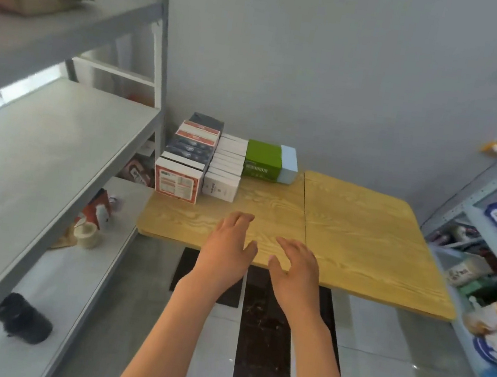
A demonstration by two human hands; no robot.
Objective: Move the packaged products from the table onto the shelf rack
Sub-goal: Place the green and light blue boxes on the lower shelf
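Packaged products [203,162] are standing upright in rows on the worktop [361,236], running lengthwise away from both grips, ahead-left of them. Left hand [228,246] and right hand [296,267] are hovering wide, holding nothing.

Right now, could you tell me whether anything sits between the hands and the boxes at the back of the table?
Nothing visible does. The left hand and right hand hover open over the table, and only bare wood lies between them and the boxes in the far left corner, beside the shelf rack.
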